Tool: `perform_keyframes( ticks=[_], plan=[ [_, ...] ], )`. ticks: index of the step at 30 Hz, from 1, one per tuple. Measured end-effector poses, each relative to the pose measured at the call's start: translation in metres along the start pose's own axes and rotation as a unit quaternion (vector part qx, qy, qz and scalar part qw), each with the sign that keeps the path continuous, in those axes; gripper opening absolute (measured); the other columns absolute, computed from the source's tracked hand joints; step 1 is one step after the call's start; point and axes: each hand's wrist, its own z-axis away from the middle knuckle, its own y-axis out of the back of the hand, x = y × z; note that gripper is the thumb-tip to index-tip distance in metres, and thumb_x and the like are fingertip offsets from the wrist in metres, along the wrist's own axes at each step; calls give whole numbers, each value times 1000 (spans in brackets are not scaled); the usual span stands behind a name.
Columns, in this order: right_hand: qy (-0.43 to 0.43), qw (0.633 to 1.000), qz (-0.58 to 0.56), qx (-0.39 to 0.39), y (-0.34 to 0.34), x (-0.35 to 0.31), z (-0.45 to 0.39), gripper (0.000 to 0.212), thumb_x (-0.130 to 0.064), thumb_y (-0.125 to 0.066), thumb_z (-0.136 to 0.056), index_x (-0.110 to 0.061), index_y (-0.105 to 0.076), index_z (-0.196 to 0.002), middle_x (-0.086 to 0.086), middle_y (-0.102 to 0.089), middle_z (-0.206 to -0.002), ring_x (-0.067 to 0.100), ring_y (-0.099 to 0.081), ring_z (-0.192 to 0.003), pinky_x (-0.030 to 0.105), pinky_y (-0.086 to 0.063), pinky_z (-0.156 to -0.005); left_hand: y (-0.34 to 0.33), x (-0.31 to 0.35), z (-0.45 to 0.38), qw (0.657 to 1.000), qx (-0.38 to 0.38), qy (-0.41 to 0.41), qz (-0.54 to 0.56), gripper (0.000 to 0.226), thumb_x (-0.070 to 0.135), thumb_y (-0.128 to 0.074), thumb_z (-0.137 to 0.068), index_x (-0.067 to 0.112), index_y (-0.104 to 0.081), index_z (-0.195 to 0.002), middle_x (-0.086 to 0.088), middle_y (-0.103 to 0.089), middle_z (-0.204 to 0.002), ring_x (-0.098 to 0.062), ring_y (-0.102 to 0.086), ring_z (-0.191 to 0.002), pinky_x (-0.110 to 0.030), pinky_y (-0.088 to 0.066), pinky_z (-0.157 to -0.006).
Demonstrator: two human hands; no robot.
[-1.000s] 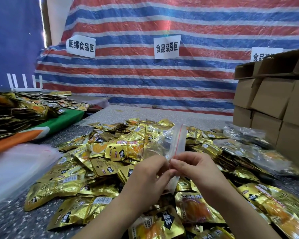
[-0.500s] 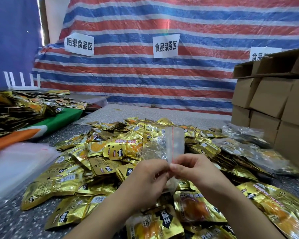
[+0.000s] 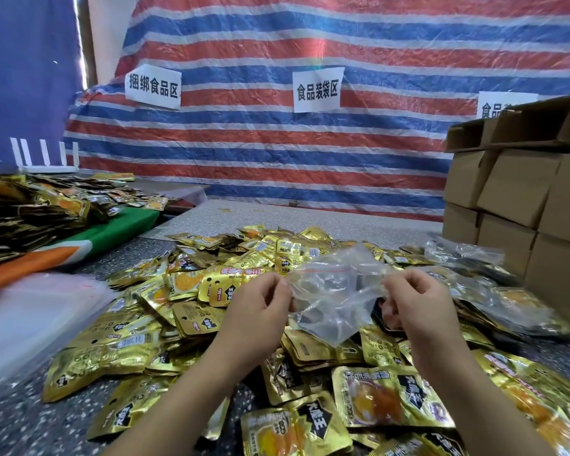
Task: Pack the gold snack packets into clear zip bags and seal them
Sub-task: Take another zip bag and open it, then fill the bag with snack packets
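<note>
**2 hands pinch 1 clear bag above the gold pile**

The left hand pinches the left edge of a crumpled clear plastic zip bag with a thin red strip — fingers curled, thumb pressed on the film. The right hand pinches the opposite edge likewise. The bag hangs stretched between them, empty, above the heap of shiny gold foil snack packets covering the speckled grey table.
</note>
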Motion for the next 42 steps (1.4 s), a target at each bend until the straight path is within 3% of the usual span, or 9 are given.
perform_keyframes(
  ticks=[5,8,12,16,21,26,30,35,42],
  plan=[
    [2,999,42,-19,-9,8,4,17,-6,-53,-92,0,-52,-77,10,-56,-55,19,-55,-44,24,-45,-41,-6,-7,3,993,7,-71,-91,9,25,-56,-97,26,-60,-89,7,-57,-63,-4,-51,-54,-18,-39,-48],
    [-13,998,53,-32,-14,12,6,20,-6,-52,-92,12,-46,-84,18,-54,-70,28,-56,-52,28,-48,-44,-7,-1,11,971,-5,-175,-160,33,20,-58,-97,27,-57,-128,13,-62,-77,-2,-51,-58,-20,-45,-52],
    [-30,998,36,-30,-19,10,8,25,-7,-52,-93,15,-42,-85,25,-50,-76,31,-56,-60,34,-53,-50,-10,9,23,931,-65,-296,-206,31,34,-50,-95,24,-67,-119,8,-68,-78,-6,-57,-60,-30,-50,-53],
    [-53,998,13,-32,-22,7,11,23,-7,-51,-94,16,-48,-89,31,-54,-74,33,-60,-60,39,-58,-52,-14,11,28,916,-119,-282,-261,41,65,-52,-89,28,-65,-102,11,-67,-81,-6,-56,-66,-30,-49,-58],
    [-67,997,-18,-26,-17,6,9,24,-11,-49,-98,-6,-54,-74,4,-50,-46,19,-55,-42,28,-46,-40,-13,4,21,958,-75,-198,-195,3,32,-56,-95,30,-58,-95,13,-60,-80,-4,-51,-65,-16,-36,-56],
    [-46,998,3,-31,-17,6,7,39,-17,-49,-99,-8,-51,-62,6,-48,-44,21,-53,-41,25,-41,-38,-2,-5,10,969,-84,-136,-189,20,20,-57,-94,37,-52,-104,12,-64,-83,-3,-49,-49,-14,-32,-42],
    [-35,998,19,-46,-16,4,10,46,-16,-47,-98,-8,-51,-53,10,-51,-46,20,-52,-41,25,-41,-39,7,-5,6,967,-118,-129,-186,3,32,-56,-96,34,-53,-96,20,-60,-75,-4,-45,-44,-18,-35,-41],
    [-37,992,31,-120,-15,-1,12,60,-20,-43,-101,-16,-54,-42,17,-53,-50,24,-54,-41,24,-39,-41,26,8,3,967,-111,-146,-175,32,59,-53,-88,32,-61,-75,26,-59,-70,-3,-50,-52,-14,-32,-49],
    [-38,998,-24,-46,1,-5,-1,64,-39,-42,-102,-19,-54,-43,8,-51,-48,19,-47,-39,25,-35,-40,62,17,-21,958,-203,-55,-193,16,30,-60,-95,33,-61,-79,21,-67,-82,-8,-68,-62,-31,-54,-63]
  ],
)
